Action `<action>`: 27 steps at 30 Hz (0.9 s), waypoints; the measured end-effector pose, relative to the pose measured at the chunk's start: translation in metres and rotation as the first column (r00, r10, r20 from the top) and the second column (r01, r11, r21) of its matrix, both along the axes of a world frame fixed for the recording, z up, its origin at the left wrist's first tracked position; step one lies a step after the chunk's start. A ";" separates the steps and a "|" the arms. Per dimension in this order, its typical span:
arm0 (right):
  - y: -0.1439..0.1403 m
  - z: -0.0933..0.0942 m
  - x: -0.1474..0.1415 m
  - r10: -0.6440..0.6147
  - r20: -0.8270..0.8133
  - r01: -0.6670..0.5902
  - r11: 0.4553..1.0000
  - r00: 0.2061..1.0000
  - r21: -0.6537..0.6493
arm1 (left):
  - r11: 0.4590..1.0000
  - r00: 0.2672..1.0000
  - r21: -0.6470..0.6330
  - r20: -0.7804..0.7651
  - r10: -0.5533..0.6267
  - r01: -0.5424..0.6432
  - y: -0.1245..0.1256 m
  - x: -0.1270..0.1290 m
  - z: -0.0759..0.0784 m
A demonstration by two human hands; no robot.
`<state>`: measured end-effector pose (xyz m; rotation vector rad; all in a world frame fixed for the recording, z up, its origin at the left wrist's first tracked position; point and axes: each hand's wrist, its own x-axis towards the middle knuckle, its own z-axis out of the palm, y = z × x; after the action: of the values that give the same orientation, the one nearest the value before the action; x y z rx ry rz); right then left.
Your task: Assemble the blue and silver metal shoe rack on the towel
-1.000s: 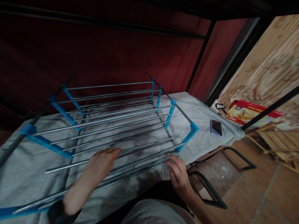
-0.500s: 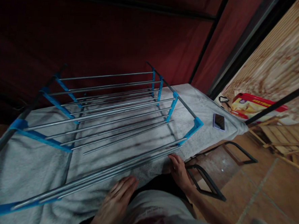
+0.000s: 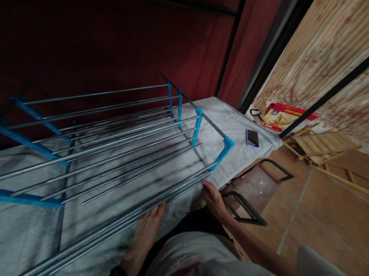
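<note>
Silver metal rods (image 3: 110, 229) of a blue-jointed wire rack (image 3: 109, 137) lay bundled along the near edge of a grey towel-covered tabletop (image 3: 25, 236). The left hand (image 3: 146, 231) was laid flat, fingers spread, against the bundle; the right hand (image 3: 210, 196) pinched the rod ends below the rack's blue corner joint (image 3: 224, 151). Seating those ends was judged the step; alignment seemed needed. The rack's left end was cut off.

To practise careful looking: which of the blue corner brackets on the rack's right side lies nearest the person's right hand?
The frontmost blue bracket, the lowest in view, just above the right hand. The other brackets stand farther back along the same dark side rail.
</note>
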<state>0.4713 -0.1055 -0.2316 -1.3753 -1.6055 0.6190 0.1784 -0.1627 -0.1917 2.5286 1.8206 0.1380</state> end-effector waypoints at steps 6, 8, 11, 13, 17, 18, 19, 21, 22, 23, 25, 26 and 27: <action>0.013 0.003 -0.009 -0.102 -0.436 -0.015 0.967 0.894 -0.255 | 0.999 0.993 0.012 0.114 0.036 -0.038 0.011 0.000 -0.008; 0.018 0.005 -0.010 -0.107 -0.478 -0.032 0.962 0.872 -0.273 | 0.999 0.991 0.013 0.126 0.046 -0.048 0.013 0.000 -0.010; 0.021 0.009 -0.010 -0.115 -0.487 -0.034 0.958 0.866 -0.286 | 0.998 0.990 0.007 0.131 0.060 -0.061 0.013 -0.001 -0.012; 0.021 0.008 -0.010 -0.112 -0.482 -0.036 0.957 0.869 -0.288 | 0.999 0.988 0.001 0.149 0.049 -0.050 0.013 -0.001 -0.013; 0.017 0.004 -0.003 -0.109 -0.454 -0.018 0.963 0.884 -0.268 | 0.999 0.984 -0.002 0.175 0.044 -0.044 0.014 -0.003 -0.016; 0.017 0.002 0.001 -0.122 -0.442 0.006 0.967 0.889 -0.255 | 0.999 0.984 -0.007 0.173 0.046 -0.045 0.014 -0.003 -0.017; 0.018 0.000 0.005 -0.147 -0.428 0.045 0.970 0.892 -0.239 | 0.999 0.984 -0.009 0.171 0.048 -0.047 0.015 -0.003 -0.017; 0.022 -0.003 0.016 -0.231 -0.390 0.160 0.965 0.892 -0.206 | 0.999 0.984 -0.011 0.170 0.044 -0.042 0.015 -0.004 -0.016; 0.026 -0.004 0.021 -0.279 -0.367 0.221 0.956 0.887 -0.193 | 0.999 0.984 -0.009 0.172 0.040 -0.038 0.015 -0.004 -0.016; 0.030 -0.005 0.026 -0.313 -0.343 0.262 0.947 0.886 -0.187 | 0.999 0.984 -0.007 0.173 0.037 -0.036 0.015 -0.003 -0.015; 0.040 -0.006 0.033 -0.312 -0.298 0.265 0.946 0.902 -0.186 | 0.999 0.984 -0.011 0.173 0.041 -0.040 0.015 -0.002 -0.012; 0.044 -0.006 0.035 -0.283 -0.279 0.237 0.953 0.918 -0.187 | 0.999 0.984 -0.015 0.171 0.051 -0.049 0.015 -0.002 -0.011; 0.048 -0.006 0.035 -0.251 -0.258 0.206 0.960 0.933 -0.189 | 0.998 0.984 -0.018 0.170 0.063 -0.060 0.015 -0.001 -0.010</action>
<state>0.5066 -0.0573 -0.2376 -1.4918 -1.1709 0.7743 0.1775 -0.1479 -0.2021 2.3701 1.8277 0.3313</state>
